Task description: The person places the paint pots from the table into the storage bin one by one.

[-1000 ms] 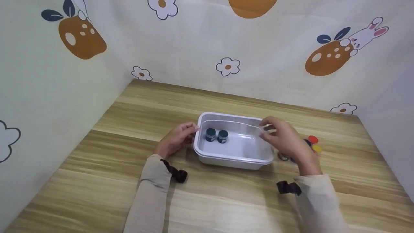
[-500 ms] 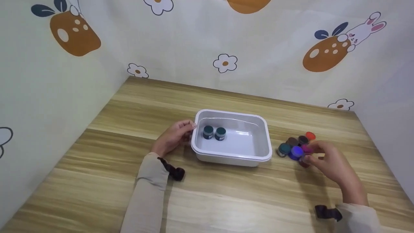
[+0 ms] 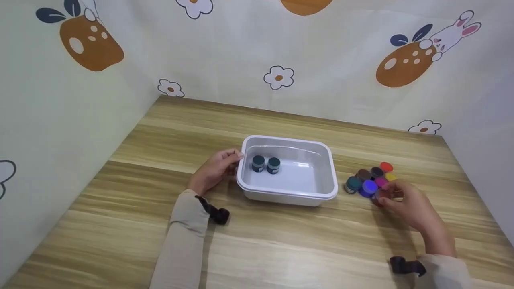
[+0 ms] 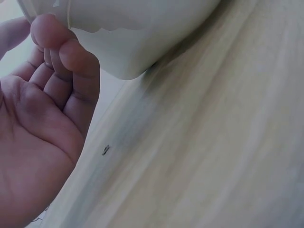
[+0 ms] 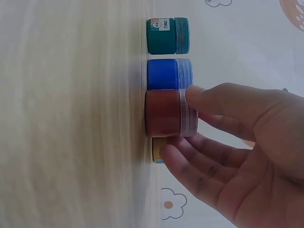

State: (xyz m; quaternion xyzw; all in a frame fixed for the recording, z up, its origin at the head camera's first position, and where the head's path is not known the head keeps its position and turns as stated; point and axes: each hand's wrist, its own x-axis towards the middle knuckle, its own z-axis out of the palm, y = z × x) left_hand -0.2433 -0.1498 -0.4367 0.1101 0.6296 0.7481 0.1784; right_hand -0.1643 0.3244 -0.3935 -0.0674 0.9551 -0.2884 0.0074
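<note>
My left hand [image 3: 215,168] grips the left rim of a white plastic tub [image 3: 287,196], thumb on top and fingers curled beneath the lip. Two paint jars with dark green lids, one [image 3: 258,163] left of the other [image 3: 273,165], stand upright inside the tub at its left. To the right of the tub, my right hand [image 3: 413,206] pinches a reddish-brown paint jar [image 5: 164,114] by its clear ribbed lid. That jar stands on the table at the near side of a cluster. Beside it are a blue jar [image 5: 162,74] and a green jar [image 5: 161,37].
The cluster also has brown [image 3: 364,175], black [image 3: 376,173], magenta [image 3: 381,182], yellow [image 3: 390,176] and red [image 3: 386,166] jars. Patterned cloth [image 3: 225,48] walls in the wooden table [image 3: 192,132] at the back and sides.
My right hand has moved from over the tub's right rim to the jar cluster and now pinches the reddish-brown paint jar. My left hand stays on the tub's rim.
</note>
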